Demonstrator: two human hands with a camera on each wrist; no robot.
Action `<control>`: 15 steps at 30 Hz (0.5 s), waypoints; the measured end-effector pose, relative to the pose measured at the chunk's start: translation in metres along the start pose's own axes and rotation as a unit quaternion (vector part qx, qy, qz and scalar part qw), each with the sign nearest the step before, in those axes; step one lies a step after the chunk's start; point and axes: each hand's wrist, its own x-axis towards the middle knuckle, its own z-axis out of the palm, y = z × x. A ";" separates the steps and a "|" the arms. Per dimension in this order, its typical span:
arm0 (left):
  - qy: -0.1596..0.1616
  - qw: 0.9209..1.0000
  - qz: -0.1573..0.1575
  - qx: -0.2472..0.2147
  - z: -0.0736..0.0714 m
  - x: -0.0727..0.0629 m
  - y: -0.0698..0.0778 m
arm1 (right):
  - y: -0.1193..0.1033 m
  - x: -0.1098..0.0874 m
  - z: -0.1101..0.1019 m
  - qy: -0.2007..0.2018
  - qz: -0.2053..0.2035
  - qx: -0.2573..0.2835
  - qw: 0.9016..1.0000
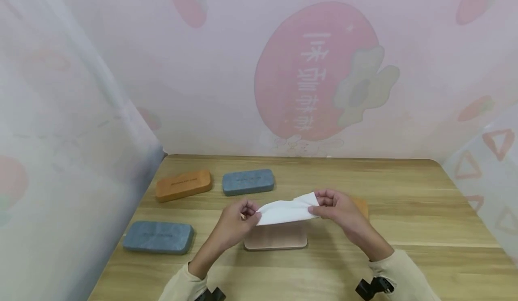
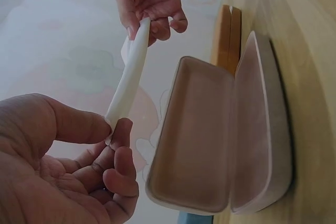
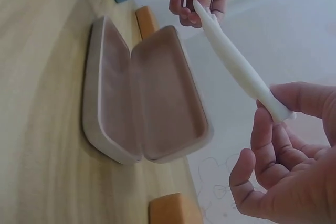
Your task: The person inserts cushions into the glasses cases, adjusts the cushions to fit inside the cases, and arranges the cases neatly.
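Note:
A folded strip of white cloth (image 1: 285,212) is stretched between both hands, above the table. My left hand (image 1: 236,222) pinches one end between thumb and fingers. At the other end, my right hand (image 1: 340,208) grips it the same way. Below the cloth (image 2: 128,77) stands an open glasses case (image 1: 275,238) with a pinkish-beige lining. In the left wrist view the case (image 2: 197,135) shows its lid raised and nothing inside. From the right wrist, the cloth (image 3: 239,66) appears as a narrow edge-on band beside the lid.
An orange case (image 1: 184,185) and a blue case (image 1: 248,182) lie at the back left of the wooden table (image 1: 404,202). Nearer on the left is a blue-grey case (image 1: 158,237). Another orange case (image 1: 361,205) is partly hidden behind the right hand. Printed curtains (image 1: 210,89) surround the table.

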 end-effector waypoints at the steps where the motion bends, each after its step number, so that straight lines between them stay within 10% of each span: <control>1: -0.002 1.000 -0.002 -0.005 0.001 -0.003 -0.001 | 0.001 -0.002 0.000 0.000 0.001 -0.001 1.000; 15: -0.027 0.999 -0.043 -0.019 0.016 -0.023 -0.030 | 0.046 -0.009 0.015 -0.015 0.041 -0.030 0.999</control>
